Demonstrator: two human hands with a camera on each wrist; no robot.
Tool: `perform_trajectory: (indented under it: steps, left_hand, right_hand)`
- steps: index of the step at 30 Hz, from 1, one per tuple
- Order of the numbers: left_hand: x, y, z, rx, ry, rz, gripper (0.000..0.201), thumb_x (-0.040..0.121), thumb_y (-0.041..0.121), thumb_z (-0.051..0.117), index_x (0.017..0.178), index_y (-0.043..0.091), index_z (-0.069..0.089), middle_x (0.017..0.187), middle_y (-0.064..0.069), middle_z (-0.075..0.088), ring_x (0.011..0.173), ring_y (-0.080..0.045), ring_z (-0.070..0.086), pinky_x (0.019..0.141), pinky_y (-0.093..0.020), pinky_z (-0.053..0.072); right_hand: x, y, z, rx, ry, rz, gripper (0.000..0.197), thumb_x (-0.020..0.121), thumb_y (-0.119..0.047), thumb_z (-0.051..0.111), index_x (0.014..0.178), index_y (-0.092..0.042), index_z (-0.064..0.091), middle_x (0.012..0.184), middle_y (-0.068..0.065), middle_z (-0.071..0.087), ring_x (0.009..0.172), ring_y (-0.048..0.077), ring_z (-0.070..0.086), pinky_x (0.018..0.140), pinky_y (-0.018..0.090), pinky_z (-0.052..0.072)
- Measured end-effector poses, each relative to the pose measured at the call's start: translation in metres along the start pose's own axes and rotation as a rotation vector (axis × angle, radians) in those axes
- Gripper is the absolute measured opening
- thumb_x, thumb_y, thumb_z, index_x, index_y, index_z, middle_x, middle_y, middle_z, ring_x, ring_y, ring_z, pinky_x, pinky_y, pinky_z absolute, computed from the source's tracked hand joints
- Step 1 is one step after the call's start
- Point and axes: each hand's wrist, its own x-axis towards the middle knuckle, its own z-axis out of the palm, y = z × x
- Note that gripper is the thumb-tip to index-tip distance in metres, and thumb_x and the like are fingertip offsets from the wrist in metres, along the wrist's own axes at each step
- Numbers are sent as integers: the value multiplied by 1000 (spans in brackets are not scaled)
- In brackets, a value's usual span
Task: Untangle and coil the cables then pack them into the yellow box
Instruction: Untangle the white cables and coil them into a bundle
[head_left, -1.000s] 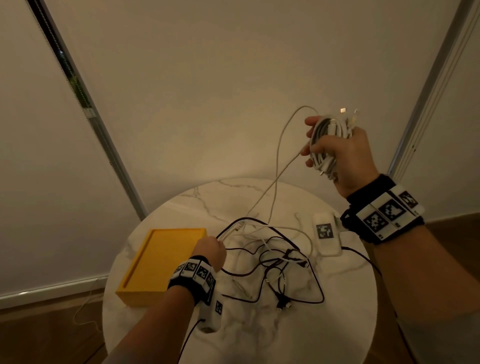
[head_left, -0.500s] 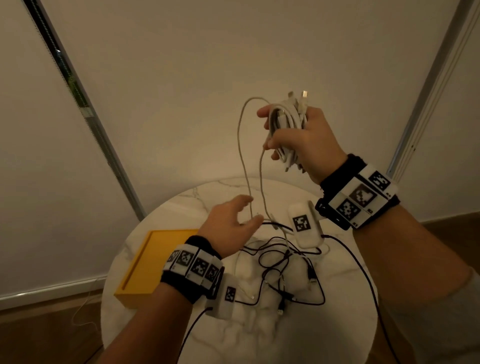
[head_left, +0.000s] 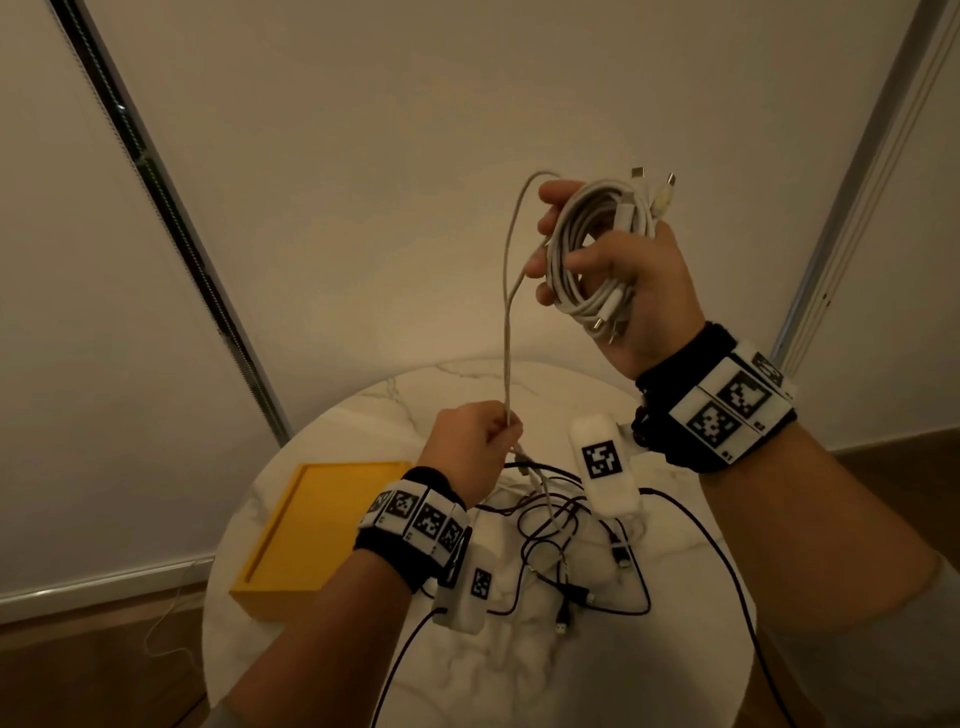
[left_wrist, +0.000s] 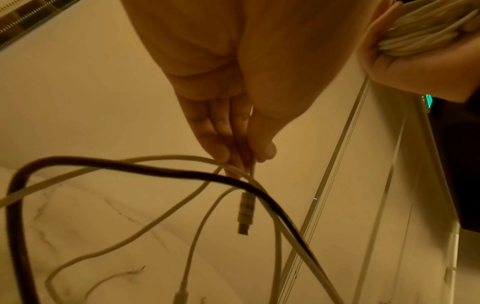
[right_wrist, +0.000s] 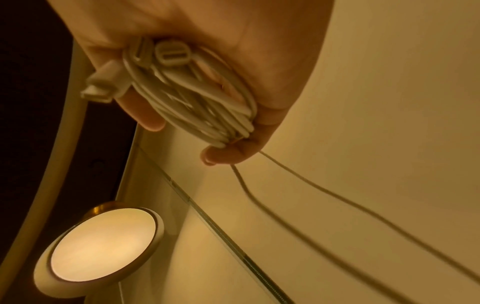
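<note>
White cable coil (head_left: 597, 249) sits gripped in the right hand (head_left: 628, 280), raised above the round marble table (head_left: 571, 686), its loose tail pinched low by the left hand (head_left: 475, 447). One yellow box (head_left: 301, 535) waits empty; one tangle of dark cables (head_left: 566, 540), strands too knotted to count, remains unsorted.

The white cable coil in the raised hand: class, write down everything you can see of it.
The white cable coil is a bundle of smooth, plastic-looking white loops, gripped by the right hand, fingers through its middle, high above the marble table. Several plug ends poke out at top and bottom. One loose strand hangs from it down to the left hand, which pinches it near its plug.
</note>
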Motion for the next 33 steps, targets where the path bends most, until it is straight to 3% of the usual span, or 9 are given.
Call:
perform_trajectory:
  steps: [2, 7, 10, 14, 19, 24, 27, 30, 33]
  left_hand:
    - [1, -2, 0, -39, 29, -4, 11, 95, 16, 64, 91, 13, 73, 81, -2, 74, 77, -12, 71, 80, -30, 58]
    - [3, -6, -14, -375, 357, -24, 15, 95, 14, 64, 83, 23, 67, 76, -1, 72, 66, -12, 71, 67, -30, 59]
    - [6, -12, -26, -480, 478, -37, 14, 98, 17, 60, 88, 25, 65, 77, -3, 71, 68, -14, 70, 66, -28, 58]
    - [3, -12, -25, -625, 354, -127, 13, 99, 17, 58, 90, 14, 68, 72, -5, 69, 64, -13, 69, 64, -26, 57]
    - [-14, -14, -10, -814, 269, -246, 22, 100, 16, 57, 84, 5, 68, 62, -3, 65, 65, -17, 67, 61, -24, 56]
    - [-43, -15, 10, -925, 109, -323, 17, 101, 18, 53, 102, 7, 66, 63, 4, 63, 73, -22, 68, 66, -31, 58]
    - [-63, -12, 20, -919, -13, -281, 24, 101, 10, 54, 123, 10, 64, 82, -4, 68, 80, -23, 67, 73, -34, 59]
    - [-80, -8, 25, -861, -120, -157, 34, 99, 3, 55, 131, 12, 61, 103, -22, 68, 87, -32, 69, 79, -42, 61]
    - [-89, -3, 29, -741, -179, -48, 39, 97, 3, 59, 132, 21, 62, 95, -13, 64, 83, -26, 69, 73, -37, 61]
  right_hand:
    - [-2, 2, -3, -71, 37, 6, 52, 68, -2, 54, 119, 4, 63, 105, 20, 58, 80, 33, 64, 62, 37, 51]
    - [-10, 22, -20, -405, 144, 203, 40, 66, -7, 61, 106, -6, 65, 101, 23, 63, 74, 29, 66, 57, 35, 54]
    - [-26, 40, -32, -433, 134, 324, 29, 81, -1, 62, 109, -4, 64, 111, 31, 64, 72, 25, 65, 56, 30, 55]
    - [-51, 71, -40, -430, 124, 465, 38, 75, -16, 68, 113, -18, 61, 110, 27, 68, 73, 24, 67, 61, 34, 55]
    - [-83, 105, -51, -338, 251, 596, 57, 87, 0, 64, 135, -24, 45, 107, 23, 70, 70, 24, 63, 58, 36, 49]
    - [-119, 130, -53, -98, 298, 686, 42, 90, 2, 61, 128, -13, 58, 85, 18, 59, 64, 26, 60, 57, 35, 48]
    - [-140, 137, -50, 73, 290, 708, 38, 91, -6, 65, 128, -8, 58, 83, 15, 61, 63, 25, 59, 57, 33, 48]
    - [-152, 142, -47, 201, 259, 690, 51, 79, -22, 81, 122, -3, 61, 95, 22, 66, 81, 34, 66, 76, 45, 55]
    - [-158, 143, -42, 237, 228, 685, 61, 83, -37, 81, 124, 3, 60, 117, 30, 66, 106, 45, 65, 84, 54, 54]
